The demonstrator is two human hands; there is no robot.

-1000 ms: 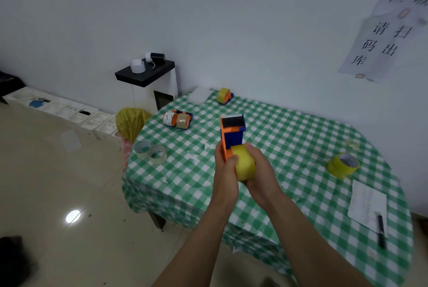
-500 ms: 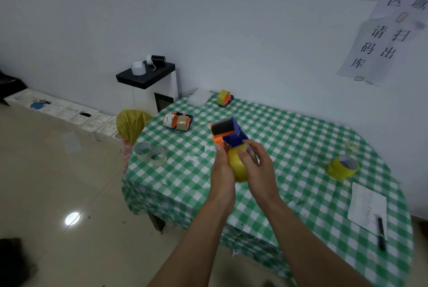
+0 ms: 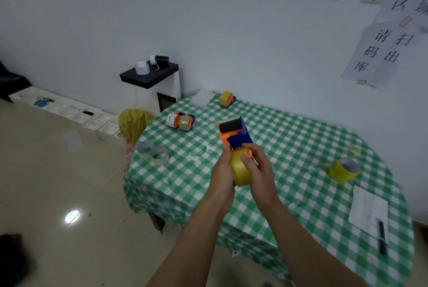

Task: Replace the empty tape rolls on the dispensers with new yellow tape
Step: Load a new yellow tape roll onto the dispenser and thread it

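Note:
I hold an orange and blue tape dispenser (image 3: 234, 133) above the green checked table (image 3: 301, 147), its black roller tilted up and left. A yellow tape roll (image 3: 239, 169) sits at its lower end. My left hand (image 3: 222, 175) grips the dispenser's left side. My right hand (image 3: 257, 170) wraps the roll from the right, thumb lying across the yellow tape. Another dispenser with a yellow roll (image 3: 227, 99) stands at the far edge. Two dispensers with pale rolls (image 3: 180, 121) lie at the far left. Spare yellow rolls (image 3: 344, 170) are stacked at the right.
Two empty clear rolls (image 3: 152, 152) lie at the table's left edge. A paper sheet (image 3: 368, 208) and a black pen (image 3: 382, 237) lie at the near right. Off the table's left stand a yellow bag (image 3: 134, 122) and a black-topped white unit (image 3: 157, 82).
The dispenser has tilted from upright to leaning left, showing its blue side. My right thumb has come round onto the front of the yellow roll.

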